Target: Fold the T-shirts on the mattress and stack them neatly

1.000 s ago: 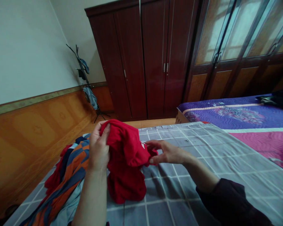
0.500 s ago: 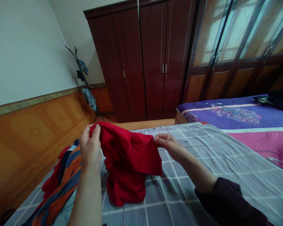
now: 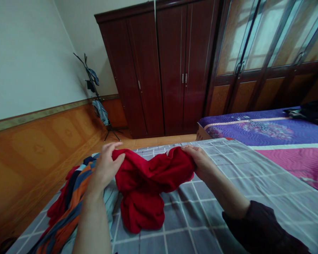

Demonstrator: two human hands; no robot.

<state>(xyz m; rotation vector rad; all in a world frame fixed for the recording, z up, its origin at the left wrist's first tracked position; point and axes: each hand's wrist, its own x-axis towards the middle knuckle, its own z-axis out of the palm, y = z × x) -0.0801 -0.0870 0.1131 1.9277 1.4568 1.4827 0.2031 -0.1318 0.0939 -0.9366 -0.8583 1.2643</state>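
The red garment (image 3: 141, 208) rests on the grey checked bedsheet (image 3: 254, 176), toward the far edge of the bed. Its lower part lies bunched; its upper part is raised between both hands. Left hand (image 3: 106, 165): thumb and fingers pinch the garment's left fold. Right hand (image 3: 201, 162): fingers clench the opposite edge. Status: the garment is gathered, neither spread flat nor folded. Remaining along the bed's left edge, untouched by either hand: a pile of orange-and-blue patterned cloth (image 3: 74, 197) with red fabric (image 3: 55, 208) beside it. A purple quilted bedspread (image 3: 254, 128) covers the adjacent bed.
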